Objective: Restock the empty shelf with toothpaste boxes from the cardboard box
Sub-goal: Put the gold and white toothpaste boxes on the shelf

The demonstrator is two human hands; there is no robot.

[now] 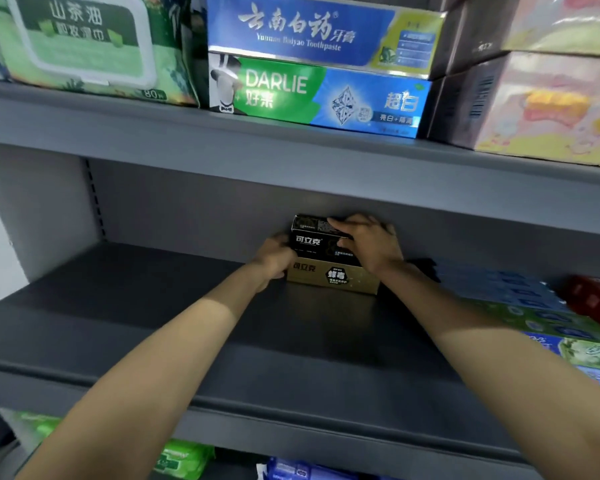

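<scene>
A black toothpaste box (pixel 321 242) sits on top of a gold toothpaste box (pixel 331 278), both at the back of the grey middle shelf (pixel 153 323); the step in hand appears to be placement and squaring of the stack. The right hand (pixel 368 245) grips the black box's top and front with curled fingers; the left hand (pixel 272 259) curls round the stack's left end. Further toothpaste boxes (pixel 534 313) lie along the shelf to the right; the cardboard box is out of view. Next move, as judged: release both hands without shifting the stack, then withdraw to fetch more stock.
</scene>
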